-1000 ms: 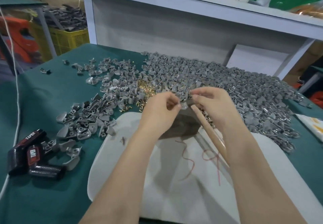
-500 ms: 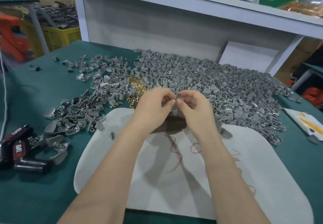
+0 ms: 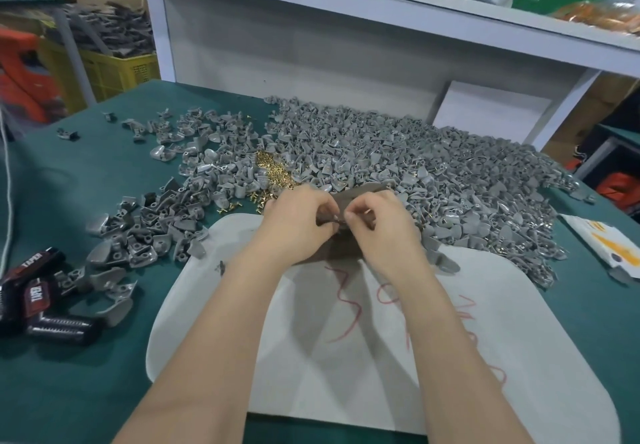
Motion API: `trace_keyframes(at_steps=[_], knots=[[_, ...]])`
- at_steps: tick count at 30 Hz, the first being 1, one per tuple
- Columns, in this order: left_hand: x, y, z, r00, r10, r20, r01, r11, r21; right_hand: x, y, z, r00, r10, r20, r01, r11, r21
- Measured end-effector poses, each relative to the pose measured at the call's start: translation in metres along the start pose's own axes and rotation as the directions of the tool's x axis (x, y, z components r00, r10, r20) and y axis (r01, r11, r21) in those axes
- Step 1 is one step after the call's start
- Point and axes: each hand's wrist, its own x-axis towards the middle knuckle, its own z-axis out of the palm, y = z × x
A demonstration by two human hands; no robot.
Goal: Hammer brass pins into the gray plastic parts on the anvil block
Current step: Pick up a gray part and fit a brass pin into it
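My left hand [image 3: 298,223] and my right hand [image 3: 379,227] meet fingertip to fingertip over the brown anvil block [image 3: 348,196]. Together they pinch one small gray plastic part [image 3: 333,224] just above the block. Whether a pin sits in that part is hidden by my fingers. A heap of brass pins [image 3: 273,170] lies just beyond my left hand. Behind and to the right spreads a big pile of gray parts [image 3: 433,166]. No hammer is visible.
The block rests on a white pad [image 3: 346,357] with red scribbles, on a green table. A smaller group of gray parts [image 3: 149,235] lies at the left, black packaged items [image 3: 38,298] at the far left, and a white-orange packet [image 3: 609,246] at the right. A white shelf frame [image 3: 311,45] stands behind.
A wooden hammer handle showed under my right hand a second ago and is out of sight now. My hands have drawn closer together over the block.
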Motion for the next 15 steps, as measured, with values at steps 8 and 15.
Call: trace_keyframes(at_steps=[8, 15], knots=[[0.0005, 0.0023, 0.0029, 1.000, -0.009, -0.024, 0.010, 1.000, 0.012, 0.0003, -0.0047, 0.0049, 0.999, -0.054, 0.006, 0.054, 0.988, -0.147], [0.0013, 0.0013, 0.0038, 0.999, -0.018, -0.027, 0.018, 1.000, 0.004, -0.0002, -0.0046, 0.0045, 0.999, -0.052, -0.009, 0.050, 0.988, -0.147]])
